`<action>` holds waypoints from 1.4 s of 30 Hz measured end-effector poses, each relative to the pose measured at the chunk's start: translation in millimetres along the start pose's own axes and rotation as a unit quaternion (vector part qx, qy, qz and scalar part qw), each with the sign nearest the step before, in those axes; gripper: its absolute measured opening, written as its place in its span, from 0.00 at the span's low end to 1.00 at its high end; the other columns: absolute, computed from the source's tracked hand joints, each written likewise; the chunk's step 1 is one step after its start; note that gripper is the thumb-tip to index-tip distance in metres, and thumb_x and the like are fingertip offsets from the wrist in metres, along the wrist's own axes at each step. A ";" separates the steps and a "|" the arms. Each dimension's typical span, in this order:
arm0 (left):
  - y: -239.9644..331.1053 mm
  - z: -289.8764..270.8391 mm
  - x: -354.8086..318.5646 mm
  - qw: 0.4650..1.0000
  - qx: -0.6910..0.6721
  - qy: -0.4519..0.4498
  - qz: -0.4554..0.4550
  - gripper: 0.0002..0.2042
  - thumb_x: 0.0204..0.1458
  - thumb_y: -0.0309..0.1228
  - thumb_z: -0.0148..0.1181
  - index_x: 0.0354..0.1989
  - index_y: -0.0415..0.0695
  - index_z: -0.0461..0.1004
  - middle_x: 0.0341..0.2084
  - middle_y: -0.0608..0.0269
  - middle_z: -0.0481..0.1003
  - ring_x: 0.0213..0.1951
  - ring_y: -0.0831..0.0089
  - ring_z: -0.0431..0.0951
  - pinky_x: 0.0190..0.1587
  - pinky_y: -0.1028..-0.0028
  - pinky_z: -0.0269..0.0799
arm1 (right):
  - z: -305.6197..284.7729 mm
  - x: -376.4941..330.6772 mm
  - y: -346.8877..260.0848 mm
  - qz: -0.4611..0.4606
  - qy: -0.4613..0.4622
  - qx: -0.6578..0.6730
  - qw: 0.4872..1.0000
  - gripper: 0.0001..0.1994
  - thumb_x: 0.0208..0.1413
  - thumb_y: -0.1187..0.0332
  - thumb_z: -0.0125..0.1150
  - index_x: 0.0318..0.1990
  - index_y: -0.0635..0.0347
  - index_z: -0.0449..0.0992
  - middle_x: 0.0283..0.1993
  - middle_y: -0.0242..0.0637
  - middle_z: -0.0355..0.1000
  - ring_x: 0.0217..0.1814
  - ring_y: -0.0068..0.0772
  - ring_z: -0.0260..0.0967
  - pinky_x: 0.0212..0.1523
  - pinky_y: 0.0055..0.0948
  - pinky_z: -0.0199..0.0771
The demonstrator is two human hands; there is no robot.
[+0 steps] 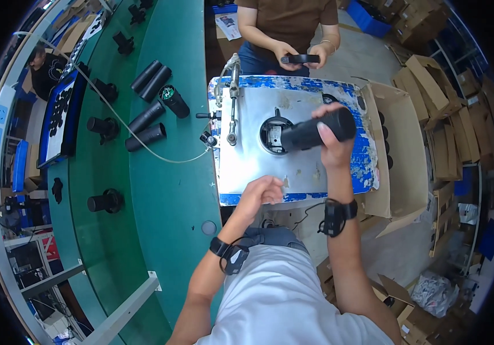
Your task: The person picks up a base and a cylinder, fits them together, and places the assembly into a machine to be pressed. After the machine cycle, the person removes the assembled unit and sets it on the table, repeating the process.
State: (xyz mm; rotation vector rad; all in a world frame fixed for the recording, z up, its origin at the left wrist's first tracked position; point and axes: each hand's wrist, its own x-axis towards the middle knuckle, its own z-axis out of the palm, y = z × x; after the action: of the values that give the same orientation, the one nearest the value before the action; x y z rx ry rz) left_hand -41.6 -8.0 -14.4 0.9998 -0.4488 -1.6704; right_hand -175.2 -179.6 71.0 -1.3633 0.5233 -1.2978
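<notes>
My right hand (336,141) is closed around a black cylinder (310,133), held tilted over the worktop with its wider end to the right. The cylinder's left end is beside a round black fixture (273,136), set in a metal plate (247,172); whether they touch I cannot tell. Light-coloured parts show inside the fixture. Above the plate's near edge is my left hand (263,192), its fingers loosely bent and nothing visible in them. A metal lever mechanism (233,103) stands at the plate's left side.
On the green bench (166,195) to the left lie several black tubes (146,118), one holding green bits. Black parts stand on a green belt (112,172). An open cardboard box (402,144) adjoins the worktop's right side. Across it, another person's hands (319,54) hold a black part.
</notes>
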 end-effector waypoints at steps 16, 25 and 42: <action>13.5 -25.1 -45.3 0.995 0.001 0.081 0.063 0.10 0.63 0.32 0.48 0.40 0.40 0.74 0.28 0.66 0.76 0.31 0.80 0.75 0.37 0.80 0.69 | 66.7 -29.6 90.9 -0.080 0.114 -0.279 0.950 0.21 0.42 0.76 0.72 0.43 0.62 0.70 0.38 0.34 0.73 0.41 0.25 0.71 0.48 0.26 0.70; 81.2 -58.4 -31.3 0.963 0.094 0.172 0.185 0.08 0.61 0.29 0.50 0.38 0.37 0.73 0.23 0.63 0.75 0.28 0.78 0.75 0.34 0.79 0.68 | 37.6 11.0 70.9 0.082 -0.145 -0.169 0.971 0.20 0.42 0.79 0.66 0.44 0.64 0.68 0.39 0.37 0.74 0.42 0.26 0.71 0.48 0.26 0.70; 144.2 -144.5 109.2 0.662 0.692 0.285 0.037 0.16 0.53 0.38 0.47 0.36 0.45 0.81 0.37 0.46 0.79 0.42 0.48 0.78 0.47 0.56 0.73 | 20.0 3.6 94.9 -0.013 -0.139 -0.115 0.984 0.22 0.40 0.77 0.63 0.45 0.61 0.65 0.36 0.40 0.69 0.40 0.32 0.69 0.47 0.35 0.71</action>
State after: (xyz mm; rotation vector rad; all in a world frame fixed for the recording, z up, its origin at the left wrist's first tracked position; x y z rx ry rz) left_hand 153.8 -130.4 -35.7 2.4379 -1.3612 -0.5599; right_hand -122.4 -200.8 -7.6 -1.7177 0.4737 -1.0680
